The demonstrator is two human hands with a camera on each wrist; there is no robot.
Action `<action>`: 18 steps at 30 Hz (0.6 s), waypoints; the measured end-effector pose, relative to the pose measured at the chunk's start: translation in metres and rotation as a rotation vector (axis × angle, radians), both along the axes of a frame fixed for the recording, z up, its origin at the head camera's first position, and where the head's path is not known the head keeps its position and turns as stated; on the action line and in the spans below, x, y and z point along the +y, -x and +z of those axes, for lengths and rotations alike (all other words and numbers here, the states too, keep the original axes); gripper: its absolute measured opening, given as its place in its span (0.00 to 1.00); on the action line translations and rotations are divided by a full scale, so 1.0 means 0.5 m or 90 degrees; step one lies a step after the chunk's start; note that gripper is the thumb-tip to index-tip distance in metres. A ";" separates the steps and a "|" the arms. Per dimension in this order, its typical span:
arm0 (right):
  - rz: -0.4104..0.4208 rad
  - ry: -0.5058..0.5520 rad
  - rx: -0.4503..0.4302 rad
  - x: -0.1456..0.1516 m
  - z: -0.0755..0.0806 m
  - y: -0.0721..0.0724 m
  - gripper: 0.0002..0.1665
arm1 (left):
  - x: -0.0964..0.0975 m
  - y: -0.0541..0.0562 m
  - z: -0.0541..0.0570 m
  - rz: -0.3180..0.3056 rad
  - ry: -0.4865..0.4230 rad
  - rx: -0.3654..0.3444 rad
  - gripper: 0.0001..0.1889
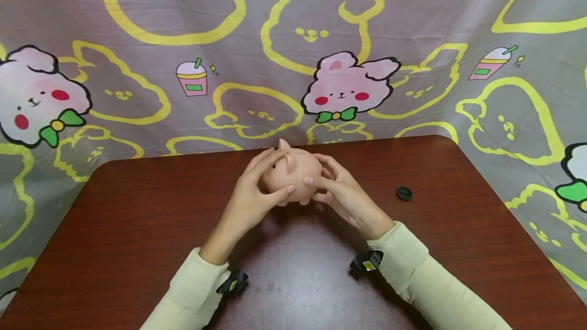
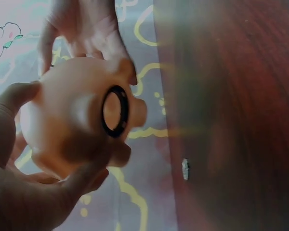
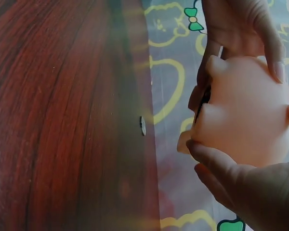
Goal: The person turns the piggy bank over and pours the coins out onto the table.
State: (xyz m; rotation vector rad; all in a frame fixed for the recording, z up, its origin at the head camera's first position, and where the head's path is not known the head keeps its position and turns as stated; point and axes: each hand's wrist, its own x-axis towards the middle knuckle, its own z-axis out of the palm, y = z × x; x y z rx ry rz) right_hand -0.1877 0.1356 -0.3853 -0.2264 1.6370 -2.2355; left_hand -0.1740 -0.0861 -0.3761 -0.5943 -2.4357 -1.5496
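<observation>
A pink piggy bank [image 1: 300, 174] is held above the far part of the table, its snout toward the left. My left hand [image 1: 249, 192] grips the head end, thumb low on the front side. Around the rump end curl the fingers of my right hand [image 1: 346, 192], its thumb pressing the near side. Underneath, the left wrist view shows a black-rimmed round hole [image 2: 125, 110] among the stubby feet, with no cap in it. Below the belly is a small silvery disc [image 2: 185, 169], seen nearly edge-on, also in the right wrist view [image 3: 143, 126]; the head view does not show it.
A black round cap [image 1: 404, 193] with a ridge across it lies on the brown wooden table [image 1: 137, 228], right of my hands. Close behind the table's far edge hangs a patterned cloth [image 1: 257, 65], which continues along both sides.
</observation>
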 end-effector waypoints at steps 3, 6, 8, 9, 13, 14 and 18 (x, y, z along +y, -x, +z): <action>0.017 -0.003 -0.009 0.002 -0.001 0.000 0.39 | 0.003 -0.006 0.010 0.010 0.043 0.018 0.36; 0.028 -0.004 -0.016 0.003 -0.002 0.000 0.41 | 0.006 -0.016 0.017 0.030 0.108 0.047 0.36; 0.033 0.001 -0.021 0.003 -0.003 0.001 0.42 | 0.009 -0.022 0.020 0.045 0.157 0.072 0.35; 0.035 0.003 -0.024 0.003 -0.003 0.002 0.43 | 0.010 -0.024 0.021 0.052 0.181 0.087 0.35; 0.036 0.012 -0.036 0.004 -0.007 0.004 0.44 | 0.016 -0.030 0.022 0.071 0.247 0.146 0.35; 0.036 0.010 -0.037 0.005 -0.008 0.004 0.44 | 0.017 -0.031 0.022 0.073 0.256 0.157 0.35; 0.036 0.006 -0.034 0.008 -0.012 0.007 0.45 | 0.019 -0.032 0.020 0.078 0.265 0.173 0.34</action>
